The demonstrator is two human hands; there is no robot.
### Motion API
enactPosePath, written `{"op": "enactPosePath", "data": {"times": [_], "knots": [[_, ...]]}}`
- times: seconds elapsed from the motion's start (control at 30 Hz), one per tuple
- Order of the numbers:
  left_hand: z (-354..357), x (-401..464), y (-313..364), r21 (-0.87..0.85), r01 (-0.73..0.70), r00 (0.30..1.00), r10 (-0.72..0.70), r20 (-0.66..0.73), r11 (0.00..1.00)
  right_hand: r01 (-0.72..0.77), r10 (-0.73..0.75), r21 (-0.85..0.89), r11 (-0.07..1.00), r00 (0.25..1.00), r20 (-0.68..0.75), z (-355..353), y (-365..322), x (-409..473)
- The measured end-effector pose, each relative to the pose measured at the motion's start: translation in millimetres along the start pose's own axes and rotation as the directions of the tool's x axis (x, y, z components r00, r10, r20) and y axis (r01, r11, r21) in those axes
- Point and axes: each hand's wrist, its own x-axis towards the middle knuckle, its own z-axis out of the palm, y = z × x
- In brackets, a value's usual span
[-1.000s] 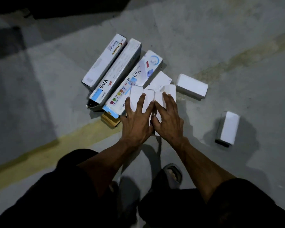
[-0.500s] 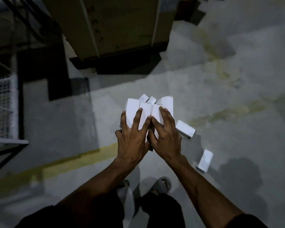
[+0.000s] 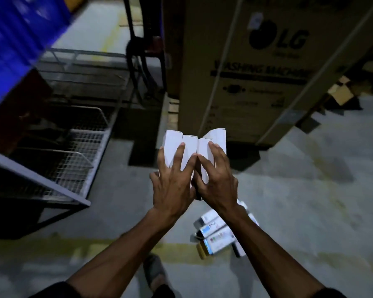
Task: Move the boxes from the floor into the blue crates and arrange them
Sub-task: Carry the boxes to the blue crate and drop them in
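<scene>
On the floor [image 3: 310,211] just beneath the right forearm lie several printed boxes [image 3: 216,235], side by side. Above them, the left hand [image 3: 172,186] and right hand [image 3: 218,183] together grip a bundle of white boxes [image 3: 190,145] held in the air, fingers [image 3: 179,155] spread and curled over its near faces. Beyond stand a wire rack [image 3: 78,160] at left, a blurred blue crate [image 3: 15,46] at upper left, and a large carton [image 3: 256,72] marked LG.

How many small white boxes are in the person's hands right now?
4 visible, side by side: two under the left hand at and, two under the right hand at and. More may be hidden behind.
</scene>
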Motion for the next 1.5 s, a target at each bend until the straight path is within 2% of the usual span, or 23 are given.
{"op": "enactPosePath", "data": {"times": [0.37, 0.57, 0.77, 1.13, 1.33, 1.43, 1.5], "knots": [[-77.6, 67.2, -149.6, 0.065, 0.254, 0.954, -0.239, -0.182, 0.965, 0.246, -0.260, 0.211, 0.946, 0.965, 0.043, 76.2, -125.4, 151.3], [-93.1, 123.1, -208.5, 0.089, 0.378, 0.904, -0.347, -0.249, 0.921, 0.364, -0.390, 0.301, 0.882, 0.921, 0.029, 128.8, -159.1, 239.2], [-116.2, 223.2, -261.1, 0.086, 0.493, 0.831, -0.440, -0.341, 0.865, 0.443, -0.477, 0.409, 0.798, 0.879, -0.022, 174.2, -184.0, 365.2], [-189.0, 358.8, -358.0, 0.072, 0.607, 0.707, -0.497, -0.503, 0.791, 0.625, -0.646, 0.485, 0.612, 0.749, -0.150, 211.8, -265.7, 561.4], [-245.7, 420.5, -439.8, 0.047, 0.615, 0.638, -0.461, -0.617, 0.787, 0.658, -0.652, 0.484, 0.577, 0.728, -0.212, 231.5, -345.0, 656.1], [-272.3, 447.8, -489.8, 0.064, 0.620, 0.634, -0.451, -0.628, 0.782, 0.653, -0.646, 0.487, 0.580, 0.733, -0.213, 251.6, -389.3, 698.6], [-289.8, 464.6, -528.0, 0.063, 0.627, 0.645, -0.472, -0.601, 0.777, 0.619, -0.634, 0.498, 0.607, 0.755, -0.165, 271.3, -419.4, 724.2]]}}
